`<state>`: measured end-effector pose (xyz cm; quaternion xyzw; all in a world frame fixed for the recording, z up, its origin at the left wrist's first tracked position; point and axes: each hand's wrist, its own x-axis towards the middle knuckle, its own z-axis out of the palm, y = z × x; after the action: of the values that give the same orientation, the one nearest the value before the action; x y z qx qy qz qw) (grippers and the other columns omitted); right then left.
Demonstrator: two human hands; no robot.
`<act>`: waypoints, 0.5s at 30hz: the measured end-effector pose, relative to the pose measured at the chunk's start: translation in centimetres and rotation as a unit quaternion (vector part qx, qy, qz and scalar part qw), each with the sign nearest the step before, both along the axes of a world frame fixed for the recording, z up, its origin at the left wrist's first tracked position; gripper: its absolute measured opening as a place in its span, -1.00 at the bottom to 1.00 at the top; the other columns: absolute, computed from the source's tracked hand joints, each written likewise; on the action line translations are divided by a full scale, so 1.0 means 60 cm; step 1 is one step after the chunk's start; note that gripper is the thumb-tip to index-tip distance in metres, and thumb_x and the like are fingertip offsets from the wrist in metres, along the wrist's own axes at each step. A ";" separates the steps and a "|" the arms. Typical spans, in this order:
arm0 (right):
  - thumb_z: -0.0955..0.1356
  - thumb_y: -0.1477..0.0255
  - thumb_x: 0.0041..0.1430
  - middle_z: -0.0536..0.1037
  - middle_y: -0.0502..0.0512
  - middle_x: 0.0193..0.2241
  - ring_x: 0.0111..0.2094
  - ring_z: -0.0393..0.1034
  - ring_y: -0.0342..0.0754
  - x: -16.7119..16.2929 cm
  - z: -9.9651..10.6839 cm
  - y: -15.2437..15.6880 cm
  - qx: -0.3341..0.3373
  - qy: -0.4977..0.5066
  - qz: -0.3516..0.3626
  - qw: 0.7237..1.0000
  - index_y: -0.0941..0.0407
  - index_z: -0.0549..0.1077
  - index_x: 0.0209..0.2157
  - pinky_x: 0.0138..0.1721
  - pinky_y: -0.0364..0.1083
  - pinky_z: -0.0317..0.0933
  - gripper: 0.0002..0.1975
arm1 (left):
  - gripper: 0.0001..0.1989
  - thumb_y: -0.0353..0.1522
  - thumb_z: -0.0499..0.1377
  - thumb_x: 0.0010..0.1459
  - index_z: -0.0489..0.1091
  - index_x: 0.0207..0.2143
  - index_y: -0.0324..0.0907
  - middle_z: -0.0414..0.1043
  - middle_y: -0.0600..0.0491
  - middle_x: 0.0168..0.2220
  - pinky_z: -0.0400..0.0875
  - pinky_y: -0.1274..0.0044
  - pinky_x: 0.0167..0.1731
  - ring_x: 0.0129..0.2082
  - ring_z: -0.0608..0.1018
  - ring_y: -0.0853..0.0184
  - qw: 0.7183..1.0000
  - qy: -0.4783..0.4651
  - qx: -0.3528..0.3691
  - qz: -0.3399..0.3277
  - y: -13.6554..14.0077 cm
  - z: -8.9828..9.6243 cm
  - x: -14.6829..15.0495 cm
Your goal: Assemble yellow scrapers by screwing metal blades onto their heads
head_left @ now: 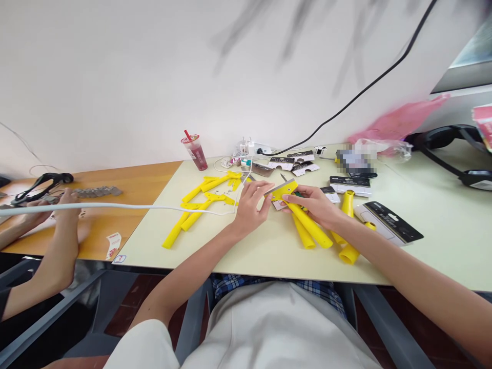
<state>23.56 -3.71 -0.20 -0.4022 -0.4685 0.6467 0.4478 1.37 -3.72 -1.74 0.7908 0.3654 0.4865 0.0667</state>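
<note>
A yellow scraper (309, 224) with a wide metal blade along its head is held up over the table's front half. My right hand (318, 205) is closed around its neck, thumb on the yellow head. A green-handled screwdriver (299, 195), mostly hidden, also lies in that hand, with its thin shaft poking up behind the blade. At the blade's left end, my left hand (251, 206) pinches the scraper's corner between thumb and fingers. Under the held scraper lies another yellow handle (303, 233). More yellow scraper parts (209, 201) lie to the left.
Yellow handles (349, 251) and black-and-white cards (392, 223) are at right. A drink cup (195, 152) stands by the wall near a power strip (261, 149). A white cable (154, 206) crosses the view at left. A co-worker's hands (67, 200) are over the wooden table.
</note>
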 end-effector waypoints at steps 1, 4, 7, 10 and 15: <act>0.71 0.20 -0.05 0.73 0.06 -0.21 -0.14 0.64 0.05 0.000 0.001 0.001 0.009 0.012 -0.017 1.000 0.03 0.72 -0.21 0.03 0.06 0.61 -0.62 | -0.61 -0.20 0.08 0.51 0.51 0.25 -0.05 0.55 -0.17 0.20 0.32 0.15 0.33 0.24 0.49 0.07 0.999 0.031 0.000 0.008 -0.005 0.000 0.005; 0.70 0.15 -0.05 0.73 0.08 -0.20 -0.13 0.66 0.10 0.002 0.005 0.002 0.040 0.025 -0.057 0.997 0.02 0.69 -0.21 0.03 0.11 0.60 -0.59 | -0.50 -0.18 0.08 0.50 0.40 0.41 -0.01 0.38 -0.17 0.40 0.20 0.08 0.44 0.42 0.36 -0.02 0.993 0.109 -0.012 0.040 -0.018 -0.001 0.025; 0.69 0.08 -0.05 0.72 0.07 -0.16 -0.18 0.64 0.10 0.004 0.006 0.005 0.067 0.016 -0.096 0.993 0.00 0.67 -0.18 -0.05 0.10 0.58 -0.54 | -0.41 -0.22 0.05 0.51 0.23 0.53 0.00 0.22 -0.13 0.52 0.16 0.04 0.48 0.53 0.22 -0.04 0.987 0.150 -0.004 0.054 -0.027 -0.003 0.051; 0.67 0.06 -0.03 0.69 0.03 -0.22 -0.24 0.58 0.04 0.007 0.001 0.011 0.104 0.010 -0.135 0.985 0.01 0.65 -0.19 -0.11 0.04 0.52 -0.54 | -0.35 -0.29 0.02 0.50 0.12 0.57 -0.02 0.12 -0.11 0.58 0.14 0.05 0.50 0.58 0.14 -0.02 0.986 0.160 0.002 0.052 -0.029 -0.001 0.076; 0.62 0.07 0.12 0.65 0.01 -0.21 -0.19 0.50 0.01 0.015 -0.008 0.017 0.196 -0.007 -0.189 0.962 0.02 0.65 -0.15 -0.04 0.00 0.41 -0.61 | -0.31 -0.36 0.03 0.44 0.09 0.58 -0.10 0.11 -0.13 0.58 0.15 0.06 0.52 0.60 0.12 0.00 0.990 0.130 -0.023 0.041 -0.022 0.009 0.111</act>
<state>24.47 -2.69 -0.68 -0.3921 -0.5043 0.4432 0.6289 8.03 -5.03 -1.21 0.8298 0.4143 0.3735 0.0169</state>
